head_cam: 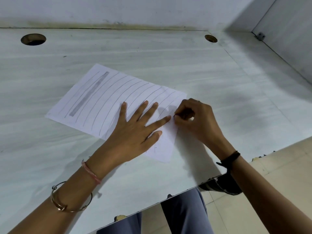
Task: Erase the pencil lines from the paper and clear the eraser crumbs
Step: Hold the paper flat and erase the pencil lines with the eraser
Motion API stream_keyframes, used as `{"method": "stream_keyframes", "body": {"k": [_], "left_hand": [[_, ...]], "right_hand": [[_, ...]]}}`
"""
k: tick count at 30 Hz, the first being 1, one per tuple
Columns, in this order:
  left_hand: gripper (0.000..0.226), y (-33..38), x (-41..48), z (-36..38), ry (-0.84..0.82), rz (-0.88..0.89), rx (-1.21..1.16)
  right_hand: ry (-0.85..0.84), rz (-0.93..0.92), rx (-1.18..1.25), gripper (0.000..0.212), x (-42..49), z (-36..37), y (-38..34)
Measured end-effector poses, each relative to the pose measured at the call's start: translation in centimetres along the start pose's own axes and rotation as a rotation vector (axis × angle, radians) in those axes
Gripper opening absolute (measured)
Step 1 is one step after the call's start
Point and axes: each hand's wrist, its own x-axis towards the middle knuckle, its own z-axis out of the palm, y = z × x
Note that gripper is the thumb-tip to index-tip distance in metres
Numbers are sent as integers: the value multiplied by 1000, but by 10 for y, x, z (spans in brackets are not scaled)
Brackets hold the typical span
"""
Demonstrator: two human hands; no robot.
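A white sheet of paper (108, 97) lies slanted on the pale table (168, 56). Several long pencil lines run across it, and a broad grey shaded band (89, 95) marks its left part. My left hand (135, 130) lies flat on the sheet's near right part, fingers spread and straight. My right hand (194, 119) is at the sheet's right edge with its fingers curled, pinching a small dark object (175, 116) against the paper; the object is mostly hidden, so I cannot tell its shape. A few faint marks show near the sheet's near corner.
Two round cable holes (33, 39) (210, 38) sit near the table's far edge. A wall runs behind and a partition (287, 39) stands at the right. The table's chipped near edge (168, 196) runs diagonally above my knees and the tiled floor.
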Motion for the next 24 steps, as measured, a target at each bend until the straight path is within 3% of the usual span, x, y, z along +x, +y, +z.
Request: {"method": "stream_keyframes", "body": {"k": [5,9,14,19,24], "left_hand": [[53,1,0,-1,-13,12,-13],[57,3,1,-3,-9,-9,-9],[56,1,-1,-2,-29,-3,-20],[60,3,-1,-9,-53,-8,-31],[48,4,-3,-19,105,17,-129]], "right_hand": [[-132,-74,-11,11,-17,5,-9],[35,38,-7,12,5,0,6],[-96,-46,2,11,-15,5,-7],[66,77,-3,10,7,-5,11],[60,98,47,11,-13,0,4]]}}
